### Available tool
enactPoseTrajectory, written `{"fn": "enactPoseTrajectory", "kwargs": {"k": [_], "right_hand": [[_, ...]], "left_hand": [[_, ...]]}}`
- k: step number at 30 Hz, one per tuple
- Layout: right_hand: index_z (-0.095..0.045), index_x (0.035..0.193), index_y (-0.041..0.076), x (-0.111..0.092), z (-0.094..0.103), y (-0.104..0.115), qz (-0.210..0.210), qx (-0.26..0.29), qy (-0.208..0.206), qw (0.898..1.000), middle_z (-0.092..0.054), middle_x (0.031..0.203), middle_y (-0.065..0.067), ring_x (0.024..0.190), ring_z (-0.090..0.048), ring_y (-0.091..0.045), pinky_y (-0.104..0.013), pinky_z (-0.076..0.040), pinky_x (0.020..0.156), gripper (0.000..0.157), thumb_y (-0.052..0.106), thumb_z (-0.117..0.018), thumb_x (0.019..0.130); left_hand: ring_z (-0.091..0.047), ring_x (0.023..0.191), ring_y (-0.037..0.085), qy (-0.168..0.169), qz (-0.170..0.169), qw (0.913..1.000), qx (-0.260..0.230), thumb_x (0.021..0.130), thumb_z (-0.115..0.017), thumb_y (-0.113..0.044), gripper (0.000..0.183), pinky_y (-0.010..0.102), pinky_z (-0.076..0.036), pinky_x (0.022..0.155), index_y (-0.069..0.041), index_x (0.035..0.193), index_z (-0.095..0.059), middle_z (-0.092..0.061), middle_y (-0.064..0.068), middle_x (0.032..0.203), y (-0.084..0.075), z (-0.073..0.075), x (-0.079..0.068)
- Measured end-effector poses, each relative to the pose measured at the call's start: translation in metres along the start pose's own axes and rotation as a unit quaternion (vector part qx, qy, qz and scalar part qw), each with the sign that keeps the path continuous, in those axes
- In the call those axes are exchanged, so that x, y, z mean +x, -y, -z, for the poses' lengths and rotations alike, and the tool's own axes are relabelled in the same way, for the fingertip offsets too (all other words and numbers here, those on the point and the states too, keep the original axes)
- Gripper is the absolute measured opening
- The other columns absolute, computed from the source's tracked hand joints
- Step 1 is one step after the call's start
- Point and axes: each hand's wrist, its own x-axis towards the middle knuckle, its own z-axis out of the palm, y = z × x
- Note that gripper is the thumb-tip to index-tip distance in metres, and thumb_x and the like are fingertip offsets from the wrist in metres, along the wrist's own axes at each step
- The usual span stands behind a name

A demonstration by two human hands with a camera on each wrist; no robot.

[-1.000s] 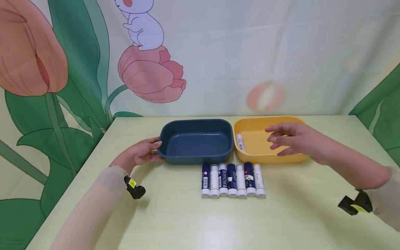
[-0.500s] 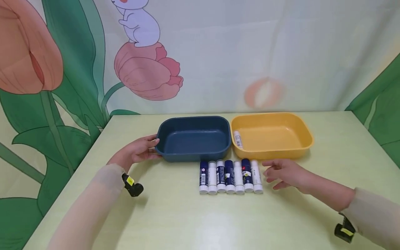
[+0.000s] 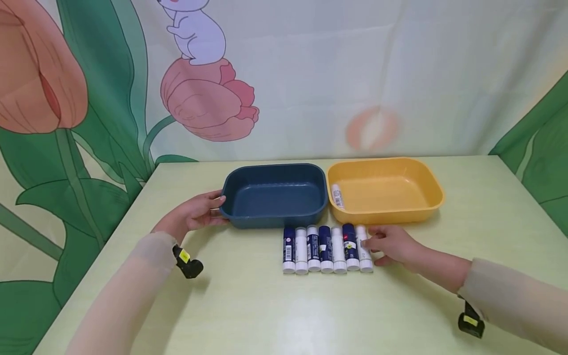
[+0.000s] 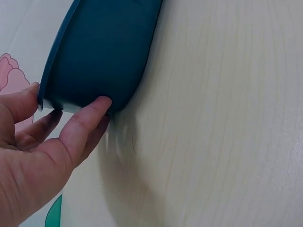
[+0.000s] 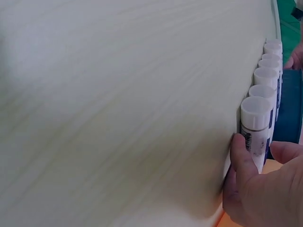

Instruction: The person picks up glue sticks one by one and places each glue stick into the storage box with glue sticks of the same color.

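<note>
My left hand holds the left end of the dark blue tray, its thumb at the rim and its fingers against the outer wall. Several glue sticks lie side by side in a row in front of the trays, some navy and some white. At the row's right end, my right hand pinches a white glue stick between thumb and fingers. In the right wrist view that glue stick shows its white end towards the camera, with a fingertip along its side.
Right beside the blue tray stands a yellow tray, with one white glue stick lying at its left side. Both trays sit towards the back of the pale table. A printed cloth hangs behind.
My right hand has come down from above the yellow tray to the right end of the row and closed in on the last white glue stick. My left hand has stayed at the blue tray.
</note>
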Motion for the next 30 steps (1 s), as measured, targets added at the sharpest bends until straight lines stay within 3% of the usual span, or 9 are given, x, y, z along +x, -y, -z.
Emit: {"fn": "enactPoseTrajectory", "kwargs": {"k": [4,11,20,30], "right_hand": [[-0.035,0.151,-0.014,0.004,-0.004,-0.001,-0.015,-0.009,-0.019,1.0,-0.047,0.149,-0.034,0.115,-0.062,-0.033,-0.038,-0.065,0.082,0.063,0.012,-0.063,0.101],[-0.038,0.148,-0.017,0.004,-0.008,0.001,-0.009,-0.017,-0.039,0.999,-0.054,0.119,-0.021,0.101,-0.062,-0.025,-0.037,-0.066,0.076,0.065,0.01,-0.068,0.097],[-0.045,0.144,-0.017,0.004,-0.009,0.012,-0.016,-0.052,-0.024,0.998,-0.058,0.133,-0.03,0.097,-0.064,-0.024,-0.036,-0.065,0.074,0.054,0.006,-0.063,0.098],[-0.045,0.142,-0.018,0.002,0.001,0.017,-0.03,-0.052,-0.003,0.998,-0.057,0.129,-0.031,0.093,-0.064,-0.025,-0.038,-0.065,0.077,0.053,0.006,-0.061,0.098]], "left_hand": [[-0.053,0.114,0.017,0.0,-0.002,1.0,0.001,0.112,-0.034,-0.022,0.062,0.049,-0.035,0.119,-0.015,0.166,-0.004,-0.022,0.022,0.164,0.001,0.0,0.0],[-0.053,0.111,0.017,-0.009,-0.004,0.9999,0.002,0.112,-0.034,-0.022,0.061,0.051,-0.036,0.12,-0.015,0.166,-0.007,-0.023,0.023,0.164,0.002,-0.001,0.001],[-0.054,0.111,0.016,-0.003,-0.017,0.9998,0.009,0.112,-0.034,-0.022,0.061,0.053,-0.034,0.121,-0.012,0.166,-0.006,-0.026,0.023,0.161,0.001,-0.001,0.001],[-0.056,0.109,0.015,-0.004,-0.012,0.9999,0.004,0.112,-0.034,-0.021,0.06,0.052,-0.036,0.12,-0.012,0.166,-0.008,-0.028,0.022,0.16,0.001,0.0,0.001]]}}
